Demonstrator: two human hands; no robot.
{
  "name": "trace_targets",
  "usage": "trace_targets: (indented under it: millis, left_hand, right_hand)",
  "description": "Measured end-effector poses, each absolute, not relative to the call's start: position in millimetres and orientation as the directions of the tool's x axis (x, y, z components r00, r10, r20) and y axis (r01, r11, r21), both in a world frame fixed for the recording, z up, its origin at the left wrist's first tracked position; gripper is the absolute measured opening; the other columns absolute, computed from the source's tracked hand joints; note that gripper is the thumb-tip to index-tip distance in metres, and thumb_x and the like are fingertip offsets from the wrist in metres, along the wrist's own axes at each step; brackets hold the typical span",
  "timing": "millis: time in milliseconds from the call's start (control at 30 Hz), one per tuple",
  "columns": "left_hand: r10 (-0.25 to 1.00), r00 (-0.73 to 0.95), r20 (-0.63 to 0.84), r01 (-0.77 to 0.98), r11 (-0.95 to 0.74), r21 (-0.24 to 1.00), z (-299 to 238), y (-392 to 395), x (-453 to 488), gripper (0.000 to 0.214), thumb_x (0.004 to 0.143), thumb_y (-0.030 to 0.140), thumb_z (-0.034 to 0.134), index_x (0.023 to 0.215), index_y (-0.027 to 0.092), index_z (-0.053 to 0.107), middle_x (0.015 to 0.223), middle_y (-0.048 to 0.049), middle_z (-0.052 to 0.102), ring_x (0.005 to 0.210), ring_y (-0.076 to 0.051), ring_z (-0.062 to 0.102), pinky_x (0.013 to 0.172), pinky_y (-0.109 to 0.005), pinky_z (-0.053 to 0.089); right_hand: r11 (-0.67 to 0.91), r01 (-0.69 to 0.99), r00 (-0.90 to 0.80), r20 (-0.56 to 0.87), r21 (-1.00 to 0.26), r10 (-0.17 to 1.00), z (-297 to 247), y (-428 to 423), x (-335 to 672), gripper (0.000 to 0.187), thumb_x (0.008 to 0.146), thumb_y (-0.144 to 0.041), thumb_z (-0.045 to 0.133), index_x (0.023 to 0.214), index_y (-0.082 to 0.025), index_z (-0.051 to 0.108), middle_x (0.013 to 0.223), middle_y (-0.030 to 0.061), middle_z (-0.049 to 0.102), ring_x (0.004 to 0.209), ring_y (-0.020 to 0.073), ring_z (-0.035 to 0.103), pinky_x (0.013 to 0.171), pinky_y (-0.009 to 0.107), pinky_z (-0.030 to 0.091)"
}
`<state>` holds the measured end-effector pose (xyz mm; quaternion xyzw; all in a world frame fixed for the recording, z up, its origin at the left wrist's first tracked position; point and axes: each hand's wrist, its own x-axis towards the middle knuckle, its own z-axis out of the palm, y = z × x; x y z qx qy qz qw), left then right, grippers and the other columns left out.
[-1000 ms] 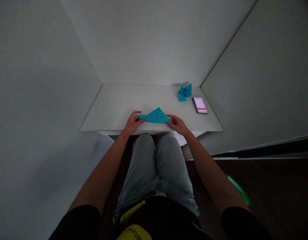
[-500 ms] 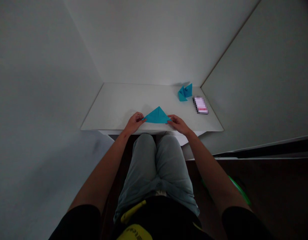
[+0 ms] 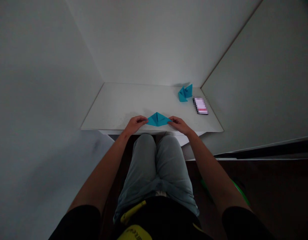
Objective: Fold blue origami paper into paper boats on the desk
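Note:
A piece of folded blue paper [image 3: 157, 120] is held near the front edge of the white table [image 3: 111, 110]. It has a low diamond-like outline with a raised peak and creases in the middle. My left hand [image 3: 136, 124] pinches its left corner between thumb and fingers. On the opposite side, my right hand [image 3: 179, 124] grips the right corner in the same manner. The fingertips cover both ends of the paper. Further back on the right sits a blue origami figure [image 3: 186, 93], apart from both hands.
A phone [image 3: 201, 105], its screen blurred out, lies on the table's right side. White walls close in the table at the back, left [image 3: 56, 83] and right [image 3: 264, 83]. My legs [image 3: 154, 160] are up against the front edge. Something green [image 3: 240, 191] lies on the dark floor at right.
The paper has gone from a tall triangle with a straight lower edge to a flatter diamond-like outline. My left hand has shifted slightly right; both hands keep hold of the corners.

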<state>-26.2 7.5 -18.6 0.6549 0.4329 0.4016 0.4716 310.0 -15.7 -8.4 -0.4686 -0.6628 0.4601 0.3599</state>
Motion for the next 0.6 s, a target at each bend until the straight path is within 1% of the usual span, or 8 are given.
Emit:
trace_targets:
  millis: [133,267,367,500,600]
  left_hand:
    - [0.950,0.300,0.093,0.285,-0.182,0.941,-17.6,6.0,-27.2,0.050,0.081,0.064,0.083,0.104,0.020,0.085,0.093,-0.0076,0.082,0.084,-0.022,0.071,0.081,-0.037,0.057]
    - [0.952,0.291,0.097,0.260,-0.177,0.949,-17.6,6.6,-27.1,0.051,0.090,0.068,0.073,0.104,0.020,0.085,0.102,-0.0092,0.084,0.093,-0.024,0.074,0.087,-0.037,0.058]
    - [0.949,0.292,0.121,0.227,-0.192,0.955,-19.0,7.6,-27.1,0.045,0.087,0.061,0.079,0.105,0.021,0.083,0.104,-0.0090,0.083,0.094,-0.023,0.073,0.086,-0.036,0.057]
    - [0.942,0.309,0.134,0.215,-0.206,0.955,-20.3,8.1,-27.5,0.041,0.085,0.051,0.081,0.114,0.021,0.078,0.090,-0.0036,0.078,0.077,-0.017,0.066,0.074,-0.031,0.052]
    - [0.938,0.318,0.136,0.196,-0.206,0.959,-19.9,8.0,-27.3,0.043,0.086,0.047,0.081,0.119,0.021,0.074,0.083,-0.0011,0.075,0.070,-0.015,0.062,0.070,-0.030,0.049]
  right_hand:
    - [0.114,0.333,-0.272,0.020,-0.936,0.962,-2.9,-18.7,306.9,0.051,0.085,-0.072,0.076,0.094,-0.022,0.073,0.079,0.0002,0.065,0.074,0.0178,0.055,0.067,0.031,0.046]
    - [0.111,0.355,-0.247,0.021,-0.928,0.969,-2.7,-18.9,304.4,0.053,0.087,-0.076,0.072,0.089,-0.022,0.071,0.079,0.0013,0.065,0.076,0.0190,0.056,0.068,0.032,0.046]
    - [0.127,0.319,-0.237,0.051,-0.939,0.970,-6.5,-17.0,304.1,0.052,0.087,-0.075,0.072,0.090,-0.024,0.071,0.086,0.0035,0.071,0.081,0.0210,0.061,0.072,0.033,0.049]
    - [0.124,0.301,-0.190,0.068,-0.946,0.979,-14.7,-14.0,304.4,0.049,0.085,-0.073,0.074,0.097,-0.026,0.069,0.092,0.0042,0.073,0.084,0.0224,0.062,0.073,0.034,0.051]
    - [0.133,0.292,-0.142,0.094,-0.947,0.985,-19.7,-12.1,304.4,0.048,0.083,-0.070,0.077,0.103,-0.027,0.069,0.094,0.0033,0.072,0.086,0.0226,0.063,0.077,0.036,0.052]
